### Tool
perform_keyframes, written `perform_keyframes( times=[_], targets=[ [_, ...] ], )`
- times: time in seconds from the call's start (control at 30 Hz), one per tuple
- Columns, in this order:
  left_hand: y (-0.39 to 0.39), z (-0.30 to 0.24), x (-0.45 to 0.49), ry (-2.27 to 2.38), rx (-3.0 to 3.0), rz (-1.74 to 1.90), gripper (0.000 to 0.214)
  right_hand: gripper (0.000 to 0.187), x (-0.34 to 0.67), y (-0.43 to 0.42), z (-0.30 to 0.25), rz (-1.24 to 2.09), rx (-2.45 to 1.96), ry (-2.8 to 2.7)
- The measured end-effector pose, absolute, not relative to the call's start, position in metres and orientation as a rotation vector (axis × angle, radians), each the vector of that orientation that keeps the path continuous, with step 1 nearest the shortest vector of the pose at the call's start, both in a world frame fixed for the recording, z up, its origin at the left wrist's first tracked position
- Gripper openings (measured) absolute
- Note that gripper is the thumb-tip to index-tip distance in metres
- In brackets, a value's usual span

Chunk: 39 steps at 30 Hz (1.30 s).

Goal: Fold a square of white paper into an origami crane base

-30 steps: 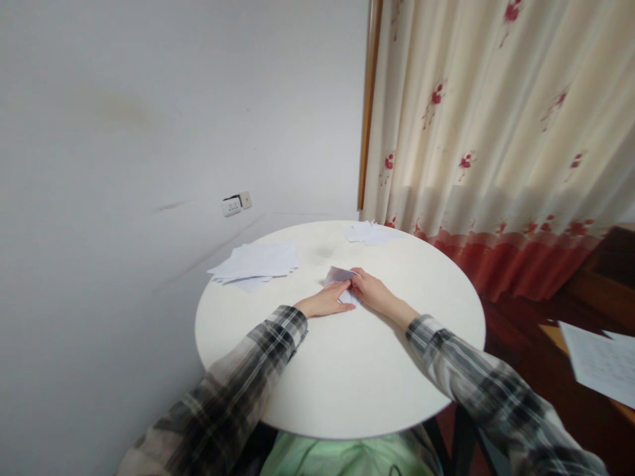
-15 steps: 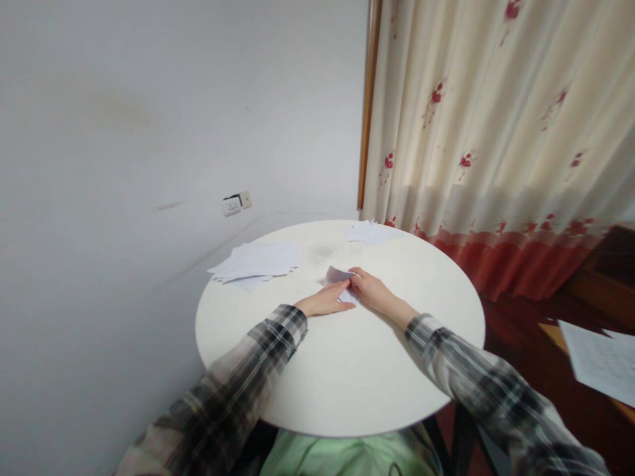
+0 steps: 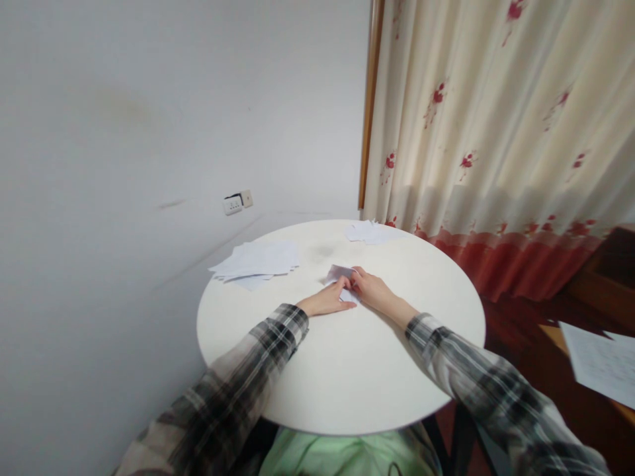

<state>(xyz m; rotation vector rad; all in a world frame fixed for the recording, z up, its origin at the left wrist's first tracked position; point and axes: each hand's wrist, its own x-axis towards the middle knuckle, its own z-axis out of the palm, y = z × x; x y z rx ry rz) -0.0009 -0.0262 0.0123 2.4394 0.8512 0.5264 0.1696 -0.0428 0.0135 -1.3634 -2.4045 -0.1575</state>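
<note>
A small folded piece of white paper point(image 3: 339, 272) lies at the middle of the round white table point(image 3: 342, 370), part of it standing up and part flat. My left hand point(image 3: 328, 299) is on its near left side, fingers bent against the sheet and thumb stretched along the near edge. From the right, my right hand point(image 3: 372, 289) grips the paper between thumb and bent fingers. The two hands meet at the fingertips and cover the middle of the paper, so the fold there is hidden.
A stack of white sheets point(image 3: 258, 259) lies at the table's left. Several smaller paper pieces point(image 3: 370, 231) are at the far edge. Beyond stand a wall with a socket point(image 3: 232, 205) and a flowered curtain point(image 3: 471, 132). Printed sheets point(image 3: 598, 363) lie on a lower surface at right.
The fingers of my left hand have drawn up from lying flatter on the paper to a bent position near my right fingertips. The raised part of the paper has shifted slightly.
</note>
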Motion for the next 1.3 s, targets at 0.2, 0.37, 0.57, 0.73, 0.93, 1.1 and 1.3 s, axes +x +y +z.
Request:
perform_keyframes(
  times=[0.2,0.37,0.57,0.73,0.93,1.1,1.3],
  targets=[
    [-0.030,0.020,0.001,0.699,2.519,0.543,0.019,0.012,0.171,-0.045,0.016,-0.151,-1.347,-2.415],
    [-0.024,0.015,0.001,0.663,2.549,0.557,0.014,0.015,0.172,-0.040,0.010,-0.095,-1.306,-2.407],
    [-0.016,0.006,0.002,0.696,2.573,0.566,0.014,0.021,0.183,-0.033,0.008,0.146,-1.039,-2.316],
    [-0.012,-0.001,0.003,0.660,2.570,0.622,0.017,0.014,0.197,-0.027,0.015,0.312,-0.918,-2.027],
    [-0.010,-0.004,0.001,0.605,2.573,0.683,0.015,0.019,0.200,-0.017,-0.004,0.303,-1.244,-1.937],
    [-0.010,-0.002,0.001,0.616,2.587,0.670,0.017,0.029,0.196,-0.013,-0.013,0.193,-1.358,-2.060],
    [-0.008,-0.003,0.002,0.602,2.606,0.693,0.015,0.024,0.195,-0.012,-0.012,0.118,-1.445,-2.086]
  ],
)
